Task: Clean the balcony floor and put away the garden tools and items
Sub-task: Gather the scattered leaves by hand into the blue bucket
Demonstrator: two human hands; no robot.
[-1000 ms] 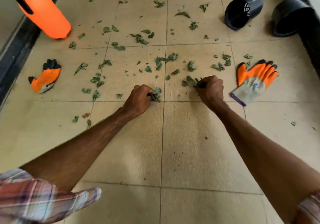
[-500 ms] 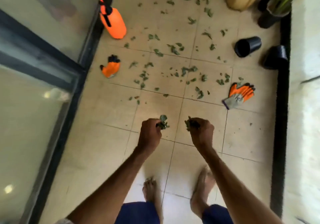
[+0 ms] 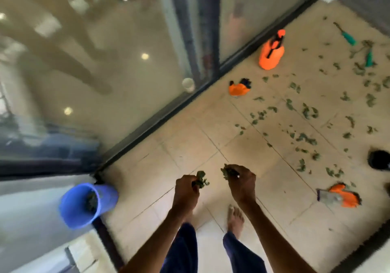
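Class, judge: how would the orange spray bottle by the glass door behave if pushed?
The orange spray bottle stands upright and taller than wide, so a high push may tip it. Its rounded body would then probably roll.

- Nothing readable anywhere in this one, and the whole shot is pretty smeared.
- Orange spray bottle (image 3: 271, 53) by the glass door: no label or brand I can make out.
- Orange-and-grey glove (image 3: 337, 196) on the tiles: if there's any print on it, it's too blurry to read.
- Blue bucket (image 3: 69, 207): no writing I can make out.
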